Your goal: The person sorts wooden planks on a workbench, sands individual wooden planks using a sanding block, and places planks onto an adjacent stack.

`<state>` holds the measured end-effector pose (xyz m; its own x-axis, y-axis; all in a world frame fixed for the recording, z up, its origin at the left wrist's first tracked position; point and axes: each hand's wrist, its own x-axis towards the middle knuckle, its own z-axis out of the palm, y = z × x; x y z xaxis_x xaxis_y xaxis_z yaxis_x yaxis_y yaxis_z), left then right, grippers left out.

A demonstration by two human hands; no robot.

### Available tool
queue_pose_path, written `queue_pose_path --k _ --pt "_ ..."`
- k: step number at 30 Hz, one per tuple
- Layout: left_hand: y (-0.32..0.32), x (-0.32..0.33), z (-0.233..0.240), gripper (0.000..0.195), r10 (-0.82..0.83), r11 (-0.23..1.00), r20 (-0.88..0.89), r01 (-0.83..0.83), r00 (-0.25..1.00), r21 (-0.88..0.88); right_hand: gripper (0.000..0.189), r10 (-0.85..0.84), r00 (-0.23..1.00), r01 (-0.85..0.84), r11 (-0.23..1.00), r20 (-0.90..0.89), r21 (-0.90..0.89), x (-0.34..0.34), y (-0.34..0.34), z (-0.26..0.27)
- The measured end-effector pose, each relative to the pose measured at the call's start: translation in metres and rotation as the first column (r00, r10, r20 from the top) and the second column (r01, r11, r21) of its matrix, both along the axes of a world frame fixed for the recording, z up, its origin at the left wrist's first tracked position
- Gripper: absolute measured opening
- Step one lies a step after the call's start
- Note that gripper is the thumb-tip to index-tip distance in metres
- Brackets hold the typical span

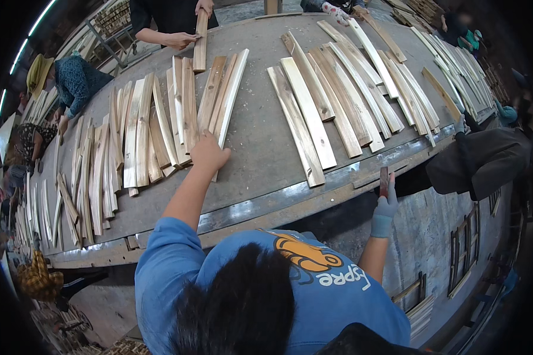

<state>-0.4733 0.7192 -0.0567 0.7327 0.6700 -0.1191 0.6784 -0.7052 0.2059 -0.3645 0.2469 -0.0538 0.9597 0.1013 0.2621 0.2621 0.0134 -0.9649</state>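
Note:
My left hand [209, 153] is bare and reaches over the table. It grips the near end of a pale-edged wooden strip [233, 95], with its fingers across the neighbouring brown strips [212, 88]. Part of the strip's end shows below the hand. My right hand [385, 208], in a grey glove with the fingertips partly bare, is held beyond the table's near edge. It holds a small, flat, reddish-brown piece [384, 182] upright; whether this is a tool or a block I cannot tell. A row of wooden strips [135, 133] lies left of my left hand.
More strips [322, 106] lie on the grey table [253, 146] to the right. Its near edge has a metal band [248, 206]. Across from me, a person's hands [182, 41] hold a board [200, 42]. A gloved co-worker's hand [336, 12] touches strips. A dark-clothed person [479, 155] stands right.

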Motion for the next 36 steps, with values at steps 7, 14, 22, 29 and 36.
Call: queue_pose_path --k 7,14,22,29,36 --pt "0.009 0.004 0.020 0.068 -0.078 0.997 -0.136 0.075 0.988 -0.032 0.083 -0.132 0.990 0.128 0.989 -0.045 -0.080 -0.012 -0.035 0.007" --pt "0.051 -0.009 0.019 0.050 -0.006 0.874 0.132 0.069 0.991 -0.481 0.082 -0.168 0.985 0.167 0.985 -0.027 -0.028 -0.009 -0.046 0.007" --pt "-0.012 0.010 0.006 0.082 0.015 0.996 -0.038 -0.019 0.999 -0.085 0.083 -0.071 0.997 0.071 0.997 0.007 -0.036 0.004 -0.037 -0.006" --pt "-0.068 0.054 0.045 0.073 0.096 0.803 0.411 0.173 0.907 -0.570 0.088 -0.003 0.999 0.007 0.996 0.044 -0.084 0.013 -0.037 -0.014" --pt "-0.034 0.068 0.044 0.084 -0.257 0.965 0.232 0.262 0.938 0.007 0.087 -0.026 0.999 0.028 0.996 0.031 -0.086 0.006 -0.006 -0.004"
